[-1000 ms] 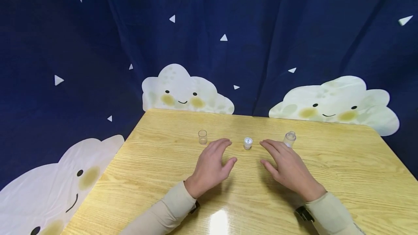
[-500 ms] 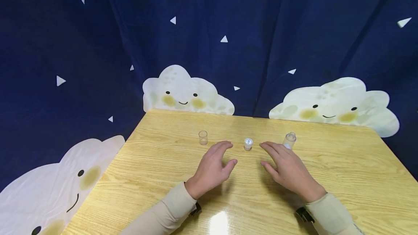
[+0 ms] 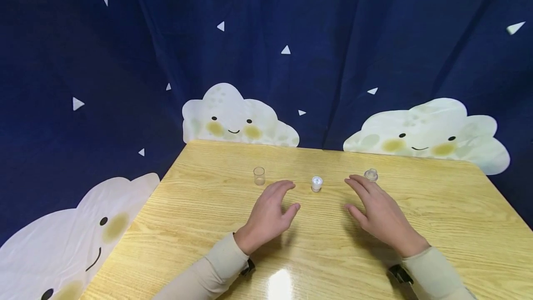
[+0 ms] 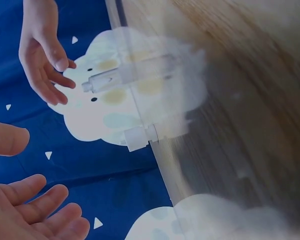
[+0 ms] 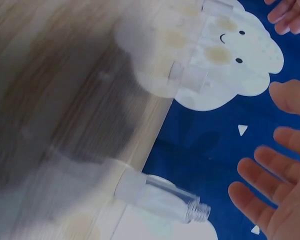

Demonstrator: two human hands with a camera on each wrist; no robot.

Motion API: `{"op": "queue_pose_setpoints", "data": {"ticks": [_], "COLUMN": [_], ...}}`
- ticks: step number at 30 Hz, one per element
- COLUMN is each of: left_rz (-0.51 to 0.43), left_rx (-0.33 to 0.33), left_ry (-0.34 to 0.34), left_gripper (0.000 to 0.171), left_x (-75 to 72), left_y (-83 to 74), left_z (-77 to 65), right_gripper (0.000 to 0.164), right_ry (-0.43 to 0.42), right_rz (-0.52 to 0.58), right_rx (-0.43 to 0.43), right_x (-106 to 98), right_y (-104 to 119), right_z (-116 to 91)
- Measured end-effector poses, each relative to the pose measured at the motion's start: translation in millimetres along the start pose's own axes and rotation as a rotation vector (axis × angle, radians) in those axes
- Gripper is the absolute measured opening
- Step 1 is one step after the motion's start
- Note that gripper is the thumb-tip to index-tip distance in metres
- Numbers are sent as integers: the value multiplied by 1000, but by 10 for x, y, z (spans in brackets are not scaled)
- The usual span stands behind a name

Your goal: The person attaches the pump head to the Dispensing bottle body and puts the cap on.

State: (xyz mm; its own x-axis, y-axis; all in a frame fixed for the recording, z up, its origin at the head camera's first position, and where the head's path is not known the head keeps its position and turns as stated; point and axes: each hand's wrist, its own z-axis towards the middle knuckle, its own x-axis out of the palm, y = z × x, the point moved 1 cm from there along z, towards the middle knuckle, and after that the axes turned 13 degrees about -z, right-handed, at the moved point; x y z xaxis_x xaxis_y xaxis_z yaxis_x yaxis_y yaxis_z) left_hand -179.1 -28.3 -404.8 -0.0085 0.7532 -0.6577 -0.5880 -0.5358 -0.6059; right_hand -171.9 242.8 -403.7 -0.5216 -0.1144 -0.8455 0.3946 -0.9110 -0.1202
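Note:
On the wooden table stands a small clear bottle [image 3: 371,175]; in the head view my right hand [image 3: 385,216] covers most of it. Seen from the right wrist, that bottle [image 5: 160,197] has a threaded neck and a whitish lower part. A small white round piece [image 3: 316,184], perhaps a bottle top, stands between my hands. Farther left is a clear open cylinder [image 3: 259,176], just beyond my left hand [image 3: 268,216]. Both hands hover above the table with fingers loosely bent, thumbs apart from them, and neither holds anything.
The wooden table [image 3: 200,198] reaches back to a dark blue curtain [image 3: 258,22] with white triangles and smiling clouds. A bright light reflection lies on the table's near part. Dark straps show at both wrists.
My right hand has shifted to the right and now hides more of the clear bottle. The left hand has moved very slightly left. The three objects stay where they were.

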Motion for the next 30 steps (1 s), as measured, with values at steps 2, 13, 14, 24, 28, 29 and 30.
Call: {"op": "queue_pose_setpoints", "data": {"ticks": [2, 13, 14, 24, 28, 29, 30], "left_rz": [2, -4, -6, -5, -3, -4, -5], "left_rx": [-4, -27, -29, -58, -59, -59, -57], "left_ry": [3, 10, 13, 33, 25, 24, 23], "left_gripper": [45, 46, 47, 49, 49, 49, 50], "left_x": [1, 0, -2, 7, 12, 11, 10], "left_y": [3, 15, 19, 63, 79, 82, 86], "left_z": [0, -3, -3, -8, -7, -5, -4], "right_gripper": [64, 66, 66, 60, 61, 62, 62], "right_ry": [8, 3, 2, -20, -21, -20, -17], "right_rz": [7, 48, 58, 144, 156, 160, 167], "right_rx": [31, 154, 167, 245, 277, 286, 296], "right_x": [-9, -25, -23, 42, 90, 106, 124], "right_y": [-53, -307, -325, -500, -568, -582, -598], "right_z": [-4, 16, 16, 38, 46, 49, 53]}}
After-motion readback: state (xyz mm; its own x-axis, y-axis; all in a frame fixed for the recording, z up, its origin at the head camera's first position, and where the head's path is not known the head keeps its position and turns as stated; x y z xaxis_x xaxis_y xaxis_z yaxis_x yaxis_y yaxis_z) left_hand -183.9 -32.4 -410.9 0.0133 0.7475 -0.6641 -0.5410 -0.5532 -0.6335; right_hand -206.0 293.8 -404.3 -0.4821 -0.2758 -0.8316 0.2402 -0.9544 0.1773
